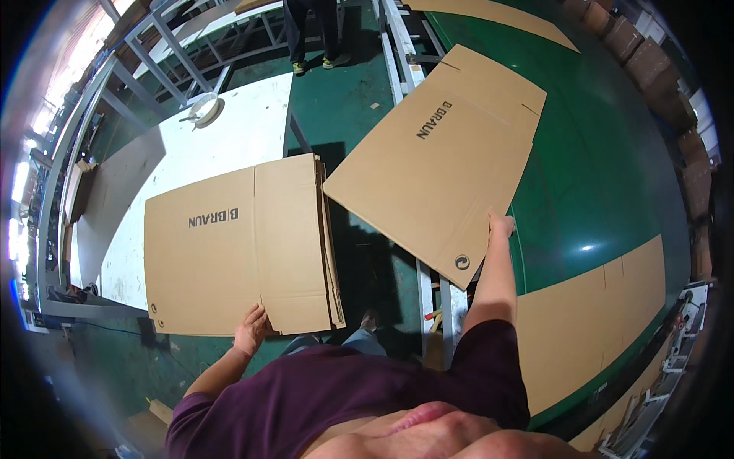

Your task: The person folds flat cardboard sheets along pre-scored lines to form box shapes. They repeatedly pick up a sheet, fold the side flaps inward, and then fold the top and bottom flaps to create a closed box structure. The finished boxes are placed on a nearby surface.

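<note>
My right hand [501, 224] grips the near right edge of a flattened cardboard box [436, 153], its fingers closed on the board. This box lies tilted across the gap, between the green surface and a stack of flattened cardboard boxes [206, 260]. Its left corner comes close to the stack's right edge. The stack rests on a white table [222, 138] to the left and overhangs the table's edge. At the stack's near edge, my left hand [251, 329] is closed on the top box by a slot; the thumb is hidden.
A green conveyor-like surface [581, 206] on the right carries another cardboard sheet [596, 321] near me and one at the far end [505, 19]. A round dish [205, 109] sits on the white table. Metal frame rails [394, 53] border the gap. A person's legs [312, 30] stand beyond.
</note>
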The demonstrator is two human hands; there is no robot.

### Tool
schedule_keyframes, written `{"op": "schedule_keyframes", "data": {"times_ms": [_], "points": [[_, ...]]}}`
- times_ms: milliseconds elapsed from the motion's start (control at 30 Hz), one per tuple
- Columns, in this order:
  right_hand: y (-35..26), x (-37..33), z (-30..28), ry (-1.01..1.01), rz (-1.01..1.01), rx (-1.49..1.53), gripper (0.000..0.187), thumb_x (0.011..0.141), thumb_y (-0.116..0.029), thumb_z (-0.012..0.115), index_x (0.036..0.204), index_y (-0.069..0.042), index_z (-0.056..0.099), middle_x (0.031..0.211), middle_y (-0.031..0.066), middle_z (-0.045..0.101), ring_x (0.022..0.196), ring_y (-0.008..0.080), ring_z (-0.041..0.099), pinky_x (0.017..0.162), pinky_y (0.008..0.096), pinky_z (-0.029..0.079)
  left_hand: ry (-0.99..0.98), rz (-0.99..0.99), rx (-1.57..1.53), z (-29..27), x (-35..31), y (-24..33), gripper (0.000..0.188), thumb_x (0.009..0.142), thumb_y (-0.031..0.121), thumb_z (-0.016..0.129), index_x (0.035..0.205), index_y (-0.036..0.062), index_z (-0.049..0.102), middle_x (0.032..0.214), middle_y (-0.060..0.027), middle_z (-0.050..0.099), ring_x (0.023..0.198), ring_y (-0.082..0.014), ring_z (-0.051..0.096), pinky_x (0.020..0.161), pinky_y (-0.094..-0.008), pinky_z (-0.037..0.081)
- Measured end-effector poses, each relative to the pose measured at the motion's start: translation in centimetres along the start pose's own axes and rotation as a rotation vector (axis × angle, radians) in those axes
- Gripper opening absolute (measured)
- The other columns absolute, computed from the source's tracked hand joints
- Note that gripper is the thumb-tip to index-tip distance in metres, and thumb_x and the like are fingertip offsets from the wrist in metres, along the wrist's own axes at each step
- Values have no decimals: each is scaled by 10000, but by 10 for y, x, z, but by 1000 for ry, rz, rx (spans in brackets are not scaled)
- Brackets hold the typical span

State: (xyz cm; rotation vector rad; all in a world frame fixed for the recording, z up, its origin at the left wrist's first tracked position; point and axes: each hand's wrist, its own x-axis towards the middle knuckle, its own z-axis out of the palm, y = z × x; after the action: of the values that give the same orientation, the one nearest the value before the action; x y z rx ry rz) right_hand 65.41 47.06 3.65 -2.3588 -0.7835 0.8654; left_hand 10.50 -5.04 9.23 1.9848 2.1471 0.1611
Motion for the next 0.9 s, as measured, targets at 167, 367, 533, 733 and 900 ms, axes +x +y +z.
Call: {"op": "schedule_keyframes", "data": {"times_ms": [167,367,533,733,900], "points": [[55,63,22,-198,65,350,641,745,-329,763,1219,34,530,1261,198,559,1156,324,547,951,441,477,46,66,-48,9,20,-6,398,740,29,598,1136,38,637,1263,-115,583,1242,-310,499,1012,-353,457],[-21,-22,-66,-604,-150,722,388,837,-163,660,1166,24,576,1122,148,632,1032,275,613,888,420,505,18,6,-17,3,4,-1,373,726,31,605,1096,38,650,1251,-111,594,1230,-303,512,1018,-349,453],[-114,-74,-166,-579,-381,715,200,841,-144,605,938,30,623,884,136,666,763,231,669,702,353,560,53,41,-4,-10,10,3,330,717,65,633,1045,46,663,1216,-89,608,1213,-282,521,1025,-347,446],[-133,-252,-155,-781,-426,1031,297,793,-51,595,1078,34,595,987,112,648,862,216,653,703,359,564,86,162,18,-18,15,5,394,712,121,659,1099,53,633,1222,-79,595,1216,-263,508,1029,-350,433],[-66,-464,-32,-819,-459,924,466,738,30,648,1174,-63,513,936,38,585,722,153,602,499,276,491,86,210,-70,-14,13,-7,480,696,140,663,1163,49,599,1271,-115,556,1226,-291,495,1000,-357,445]]}}
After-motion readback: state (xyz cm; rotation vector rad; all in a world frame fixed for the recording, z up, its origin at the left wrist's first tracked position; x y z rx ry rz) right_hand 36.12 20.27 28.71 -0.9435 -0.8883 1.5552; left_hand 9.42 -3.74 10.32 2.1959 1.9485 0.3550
